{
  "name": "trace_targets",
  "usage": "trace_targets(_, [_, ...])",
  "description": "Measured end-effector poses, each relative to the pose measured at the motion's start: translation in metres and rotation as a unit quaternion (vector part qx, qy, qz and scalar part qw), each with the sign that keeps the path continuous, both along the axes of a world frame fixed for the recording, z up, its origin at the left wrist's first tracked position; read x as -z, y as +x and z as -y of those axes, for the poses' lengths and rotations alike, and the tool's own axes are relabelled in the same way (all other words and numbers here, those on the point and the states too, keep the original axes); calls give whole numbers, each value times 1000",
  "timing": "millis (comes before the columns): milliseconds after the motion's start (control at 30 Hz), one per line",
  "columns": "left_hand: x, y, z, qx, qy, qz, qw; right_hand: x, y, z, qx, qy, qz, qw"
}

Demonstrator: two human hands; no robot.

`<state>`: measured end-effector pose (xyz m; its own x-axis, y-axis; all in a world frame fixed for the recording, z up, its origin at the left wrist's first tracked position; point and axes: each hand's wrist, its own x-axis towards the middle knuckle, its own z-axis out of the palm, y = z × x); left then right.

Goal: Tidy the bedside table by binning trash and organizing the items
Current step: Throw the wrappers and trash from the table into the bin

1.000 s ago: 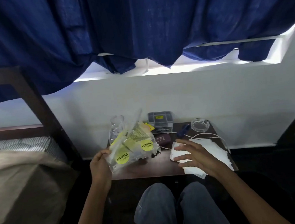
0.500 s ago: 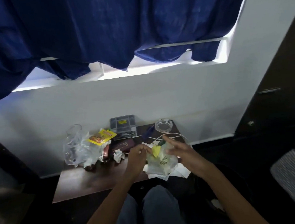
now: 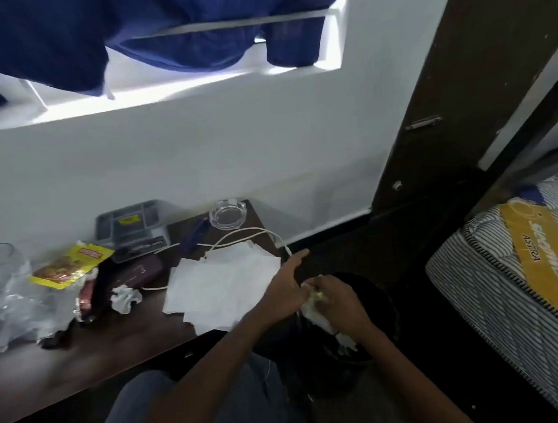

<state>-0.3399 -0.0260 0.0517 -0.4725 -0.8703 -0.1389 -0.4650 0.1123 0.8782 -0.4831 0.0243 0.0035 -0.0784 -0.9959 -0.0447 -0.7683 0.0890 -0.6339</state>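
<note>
Both my hands hold a crumpled clear plastic wrapper (image 3: 314,309) with a yellow patch over a black bin (image 3: 383,306) on the floor, right of the bedside table (image 3: 98,352). My right hand (image 3: 341,301) grips the wrapper from the right. My left hand (image 3: 285,287) pinches it from the left, index finger stretched out. On the table lie white papers (image 3: 223,282), a crumpled tissue (image 3: 126,298), a yellow snack packet (image 3: 70,266) and clear plastic bags (image 3: 7,299).
At the table's back stand a grey organizer box (image 3: 128,220), a glass ashtray (image 3: 227,213), a white cable (image 3: 249,235) and a maroon case (image 3: 139,272). A striped mattress (image 3: 483,282) lies at right beside a dark wooden door (image 3: 462,96). My knees (image 3: 146,408) are below.
My left hand carried the wrapper from the table's left across to the right, my right hand joined it, and both now hold it over the bin. My head turned right.
</note>
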Motion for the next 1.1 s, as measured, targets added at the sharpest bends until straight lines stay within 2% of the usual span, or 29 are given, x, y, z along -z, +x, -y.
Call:
trace_targets(67, [-1,0,14,17,-100,79,992,22,-25,8,68,6,-53,996])
trace_targets(100, [-3,2,19,11,-113,92,989,31,-37,10,121,6,-45,992])
trace_targets(200, [5,16,39,0,-92,105,990,45,-53,14,260,-31,2,965])
trace_targets(267, [17,24,47,4,-70,98,993,63,-54,20,305,-45,-5,951])
trace_targets(300, [23,29,49,5,-56,93,994,75,-55,23,294,-12,-21,955])
trace_targets(367, [34,36,49,12,-39,100,994,104,-57,25,219,152,-44,963])
trace_targets(433, [41,42,48,15,-38,107,993,130,-66,26,155,290,-52,943])
trace_targets(500, [45,49,48,4,-30,104,994,145,-74,29,138,321,-52,936])
trace_targets(567, [49,59,51,-14,-26,103,994,140,-72,33,144,290,-27,946])
trace_targets(633, [52,70,53,-35,-24,101,994,133,-67,37,200,223,28,954])
trace_targets(733, [51,88,54,-68,-25,100,992,112,-57,43,253,195,147,936])
trace_targets(867, [40,113,48,-95,-23,100,990,68,-27,53,253,140,254,923])
trace_targets(1100, [9,167,21,-150,-22,72,986,-10,40,61,154,75,325,930])
